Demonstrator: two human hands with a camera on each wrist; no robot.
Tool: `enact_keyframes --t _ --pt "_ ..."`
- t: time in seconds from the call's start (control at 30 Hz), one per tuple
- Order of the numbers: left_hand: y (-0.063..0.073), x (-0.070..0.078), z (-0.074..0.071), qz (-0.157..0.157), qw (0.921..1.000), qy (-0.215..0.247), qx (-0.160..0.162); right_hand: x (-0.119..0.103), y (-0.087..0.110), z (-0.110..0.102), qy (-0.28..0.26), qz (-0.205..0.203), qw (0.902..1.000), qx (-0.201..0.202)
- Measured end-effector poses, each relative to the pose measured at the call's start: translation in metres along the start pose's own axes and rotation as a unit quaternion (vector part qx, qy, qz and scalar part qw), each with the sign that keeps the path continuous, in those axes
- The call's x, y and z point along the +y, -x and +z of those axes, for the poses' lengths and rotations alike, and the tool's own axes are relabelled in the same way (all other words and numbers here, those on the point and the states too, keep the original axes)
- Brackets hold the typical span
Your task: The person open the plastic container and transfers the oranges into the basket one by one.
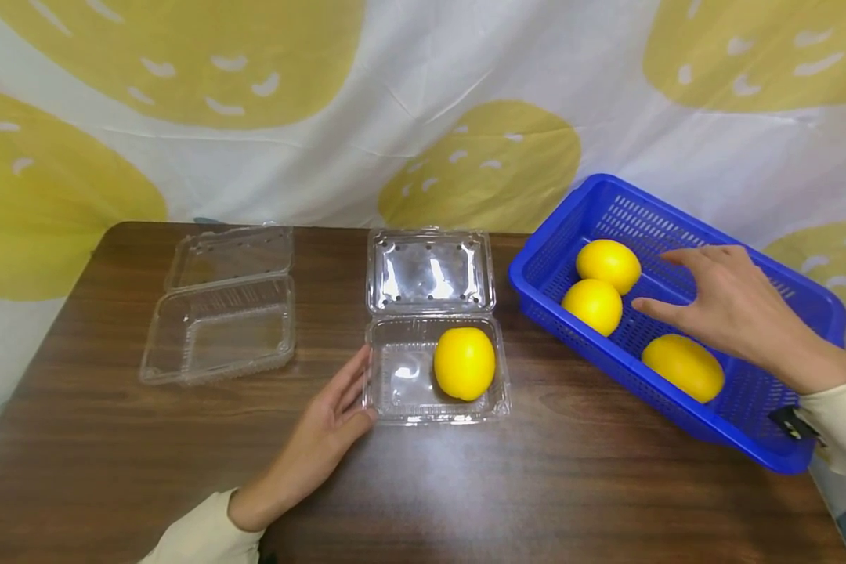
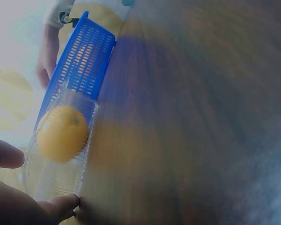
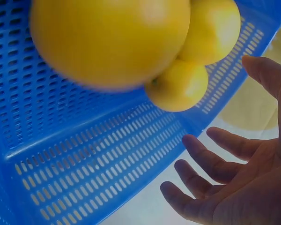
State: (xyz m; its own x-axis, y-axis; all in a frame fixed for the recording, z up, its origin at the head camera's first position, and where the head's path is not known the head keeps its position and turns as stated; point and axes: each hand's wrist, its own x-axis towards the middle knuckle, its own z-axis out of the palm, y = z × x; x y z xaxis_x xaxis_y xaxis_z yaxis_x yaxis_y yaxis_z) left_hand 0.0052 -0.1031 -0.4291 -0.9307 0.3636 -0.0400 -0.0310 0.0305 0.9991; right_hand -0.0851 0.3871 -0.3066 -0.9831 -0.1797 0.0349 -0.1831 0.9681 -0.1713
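Observation:
My left hand (image 1: pixel 319 442) rests its fingertips against the left end of an open clear plastic clamshell box (image 1: pixel 398 399), its thumb at the near corner. One yellow-orange orange (image 1: pixel 464 363) sits in that box's right half. Over the blue basket (image 1: pixel 828 313), my right hand (image 1: pixel 736 305) hangs with fingers spread and nothing in its grasp. Beneath and beside it in the basket are three more oranges: one at the back (image 1: pixel 609 266), another touching it (image 1: pixel 592 307), and a nearer one (image 1: pixel 682 368). In the right wrist view, a gap separates the fingertips (image 3: pixel 189 141) from the fruit.
A second open clamshell box (image 1: pixel 218 333) stands on the left of the brown wooden table (image 1: pixel 571 493). The first box's raised lid (image 1: pixel 430 270) leans back near the patterned cloth (image 1: pixel 451 70) behind the table. The basket stands at an angle on the right.

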Motion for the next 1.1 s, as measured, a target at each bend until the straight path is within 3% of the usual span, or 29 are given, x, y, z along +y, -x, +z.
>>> enact_keyframes --t 0.27,0.9,1.1 --pt "0.000 0.001 0.000 -0.003 1.0000 0.005 0.000 -0.009 0.002 0.002 -0.007 -0.002 0.9998 -0.020" --pt "0.000 0.000 0.000 -0.002 1.0000 0.006 -0.001 -0.036 0.007 0.004 -0.044 -0.023 0.9987 0.006" --pt "0.000 0.000 0.000 -0.002 1.0000 0.007 -0.001 -0.043 0.011 0.003 -0.054 -0.041 0.9972 0.030"
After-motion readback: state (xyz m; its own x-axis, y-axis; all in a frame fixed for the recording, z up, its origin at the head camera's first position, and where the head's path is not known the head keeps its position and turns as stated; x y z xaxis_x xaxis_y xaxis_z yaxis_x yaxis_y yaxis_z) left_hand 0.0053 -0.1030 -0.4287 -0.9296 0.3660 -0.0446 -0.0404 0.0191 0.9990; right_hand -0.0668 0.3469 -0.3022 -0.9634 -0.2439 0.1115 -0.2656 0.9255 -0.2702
